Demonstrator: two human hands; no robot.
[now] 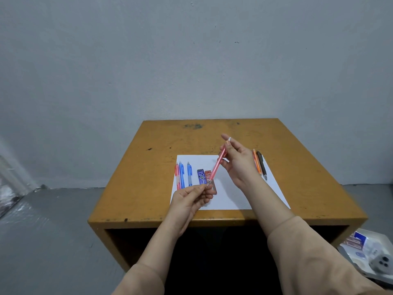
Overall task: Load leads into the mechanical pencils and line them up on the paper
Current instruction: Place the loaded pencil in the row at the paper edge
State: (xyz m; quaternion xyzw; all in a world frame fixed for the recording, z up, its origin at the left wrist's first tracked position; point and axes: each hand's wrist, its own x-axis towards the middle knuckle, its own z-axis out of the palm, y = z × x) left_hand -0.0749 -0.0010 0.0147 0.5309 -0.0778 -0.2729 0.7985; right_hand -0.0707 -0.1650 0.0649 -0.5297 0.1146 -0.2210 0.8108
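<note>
A pink mechanical pencil (216, 167) slants above the white paper (231, 194). My right hand (238, 160) grips its upper part, with a small white piece at the fingertips. My left hand (192, 199) pinches its lower tip end. On the paper's left lie a red pencil (177, 175) and two blue pencils (182, 174) (189, 173). A dark blue lead case (201, 177) and a red lead case (208, 175) lie mid-paper, the red one partly hidden by the pink pencil. An orange pencil (257, 163) and a dark pencil (262, 166) lie at the right.
The paper lies on a small orange-brown table (314, 173) set against a grey wall. On the floor at the lower right stands an open white box (370, 252) with packets and a small device. Clutter lies at the far left on the floor.
</note>
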